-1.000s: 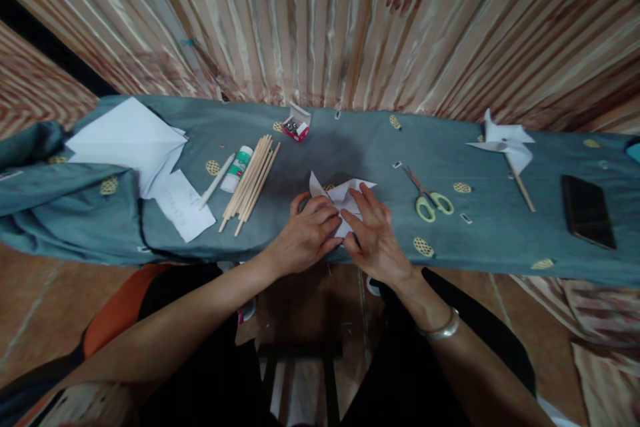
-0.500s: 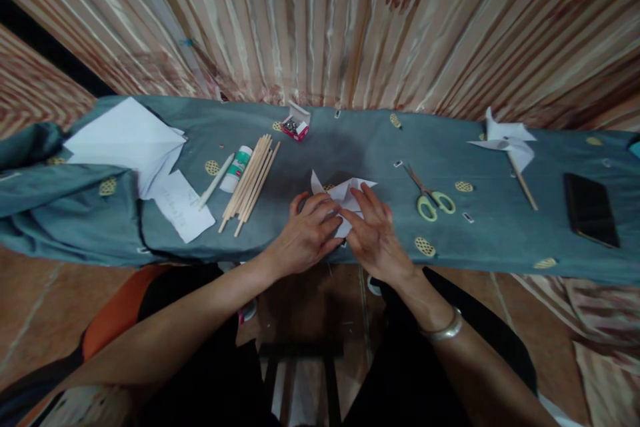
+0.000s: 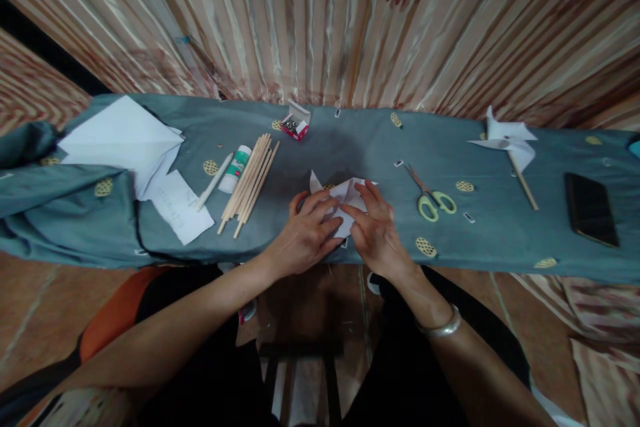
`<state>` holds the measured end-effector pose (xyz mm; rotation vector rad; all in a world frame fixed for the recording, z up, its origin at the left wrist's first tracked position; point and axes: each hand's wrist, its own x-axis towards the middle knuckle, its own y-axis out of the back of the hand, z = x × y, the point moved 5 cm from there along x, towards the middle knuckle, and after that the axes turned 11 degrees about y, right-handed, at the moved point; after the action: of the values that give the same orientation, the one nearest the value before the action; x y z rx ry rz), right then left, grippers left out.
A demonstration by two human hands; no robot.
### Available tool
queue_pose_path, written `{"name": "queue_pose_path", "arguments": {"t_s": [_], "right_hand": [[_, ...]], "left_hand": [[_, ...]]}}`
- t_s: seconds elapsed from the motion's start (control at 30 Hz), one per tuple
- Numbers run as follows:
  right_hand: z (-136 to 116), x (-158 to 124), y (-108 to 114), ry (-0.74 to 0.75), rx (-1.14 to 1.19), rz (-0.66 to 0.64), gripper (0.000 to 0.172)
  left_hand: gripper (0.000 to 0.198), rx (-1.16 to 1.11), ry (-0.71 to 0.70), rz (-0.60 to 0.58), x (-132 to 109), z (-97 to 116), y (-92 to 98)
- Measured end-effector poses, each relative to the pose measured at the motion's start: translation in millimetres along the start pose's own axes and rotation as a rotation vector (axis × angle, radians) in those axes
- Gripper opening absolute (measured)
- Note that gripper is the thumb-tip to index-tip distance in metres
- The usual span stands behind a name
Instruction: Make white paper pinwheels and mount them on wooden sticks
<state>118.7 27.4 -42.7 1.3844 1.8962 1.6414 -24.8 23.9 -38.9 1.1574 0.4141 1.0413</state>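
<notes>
A white paper pinwheel, its points partly folded in, lies near the front edge of the cloth-covered table. My left hand is curled over its left side, pressing it with the fingertips. From the right, my right hand grips the paper, index finger and thumb near the middle and the other fingers on the right flap. My fingers hide much of the centre, so whether anything small is pinched there I cannot make out.
Left of my hands lie wooden sticks, a glue stick, a white pencil-like stick and paper sheets. Behind stands an open box of metal pins. Rightward are scissors, a finished pinwheel and a phone.
My right hand has shifted slightly, its index finger and thumb moving over the paper's middle. My left hand stays on the left side of the pinwheel.
</notes>
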Motion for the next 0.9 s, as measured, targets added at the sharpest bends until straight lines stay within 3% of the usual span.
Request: {"name": "queue_pose_path", "arguments": {"t_s": [0.23,0.6,0.9], "right_hand": [[-14,8,-7,0.036,-0.075,-0.097,0.046],[-1,-6,9,0.050,0.048,-0.044,0.059],[-12,-2,13,0.193,-0.029,-0.050,0.038]], "left_hand": [[0.034,-0.019,0.017,-0.018,2,0,-0.7],[0.032,-0.004,0.000,-0.009,2,-2,-0.9],[0.031,-0.039,0.044,-0.046,4,-5,2.2]]}}
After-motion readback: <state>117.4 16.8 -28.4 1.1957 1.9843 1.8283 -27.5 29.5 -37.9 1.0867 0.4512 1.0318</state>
